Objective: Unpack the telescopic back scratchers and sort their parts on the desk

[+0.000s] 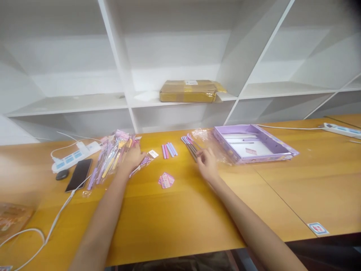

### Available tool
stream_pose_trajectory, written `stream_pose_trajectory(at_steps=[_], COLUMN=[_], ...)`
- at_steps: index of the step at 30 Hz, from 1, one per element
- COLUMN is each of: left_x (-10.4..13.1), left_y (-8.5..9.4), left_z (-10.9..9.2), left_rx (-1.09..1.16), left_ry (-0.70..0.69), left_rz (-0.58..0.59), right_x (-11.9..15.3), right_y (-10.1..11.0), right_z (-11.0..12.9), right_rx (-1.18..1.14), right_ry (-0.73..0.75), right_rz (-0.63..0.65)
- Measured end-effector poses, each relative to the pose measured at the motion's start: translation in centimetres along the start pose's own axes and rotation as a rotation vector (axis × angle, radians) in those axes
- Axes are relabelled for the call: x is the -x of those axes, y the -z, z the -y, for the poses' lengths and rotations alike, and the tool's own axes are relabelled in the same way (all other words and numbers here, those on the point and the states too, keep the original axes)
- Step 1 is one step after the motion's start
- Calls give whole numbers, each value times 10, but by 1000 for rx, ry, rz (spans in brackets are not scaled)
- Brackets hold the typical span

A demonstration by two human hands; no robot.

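My left hand (133,160) rests on the right side of a pile of clear-wrapped slim sticks (108,160) with purple and yellow handles; some have fork-like heads. Its fingertips are blurred and partly hidden. Beside it lies a small wrapped purple item (144,162) with a white tag. My right hand (208,162) has its fingers curled and closed at the lower ends of several dark rods (192,148) with pink and blue curved tips. Between my hands lie short pink and blue tubes (169,150). Nearer to me is a small stack of pink printed cards (166,180).
A purple open-topped box (278,145) at right holds thin rods and a card; crumpled clear film (204,134) lies beside it. At left are a power strip (76,156), a phone (79,175) and white cable (58,218). A taped carton (188,91) sits on the shelf.
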State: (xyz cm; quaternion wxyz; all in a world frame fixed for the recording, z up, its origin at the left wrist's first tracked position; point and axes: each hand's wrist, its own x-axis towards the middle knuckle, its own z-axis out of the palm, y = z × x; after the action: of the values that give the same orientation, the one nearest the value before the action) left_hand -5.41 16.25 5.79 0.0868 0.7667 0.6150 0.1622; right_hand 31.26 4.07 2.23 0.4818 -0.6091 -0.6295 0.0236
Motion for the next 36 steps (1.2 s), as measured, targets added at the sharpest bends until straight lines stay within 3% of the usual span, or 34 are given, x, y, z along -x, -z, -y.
stream_pose_trajectory(at_steps=[6,11,13,15,17,20,22,26,29,36], left_x=[30,64,83,103,120,138,147,162,172,185], left_y=[-17,1,9,12,9,-5,-18,-38,-41,-37], left_z=[-33,-40,-43,-48,-55,-64,-64,-54,-51,-56], left_rx=[104,262,485,1006,1311,1441,1527,1587,1524,1298], left_ry=[-178,-149,-112,60,193,274,298,188,110,-44], left_rz=[175,290,398,639,797,825,835,922,1006,1020], right_x=[19,23,26,32,41,56,63,69,70,78], right_y=[-13,-5,-1,0,-4,-17,-26,-29,-21,-14], right_z=[13,29,45,64,83,97,95,80,75,80], right_rx=[-152,-261,-293,-324,-360,-389,-371,-316,-264,-225], right_ry=[131,221,221,204,180,145,200,416,507,517], right_rz=[123,198,278,386,470,458,443,463,452,556])
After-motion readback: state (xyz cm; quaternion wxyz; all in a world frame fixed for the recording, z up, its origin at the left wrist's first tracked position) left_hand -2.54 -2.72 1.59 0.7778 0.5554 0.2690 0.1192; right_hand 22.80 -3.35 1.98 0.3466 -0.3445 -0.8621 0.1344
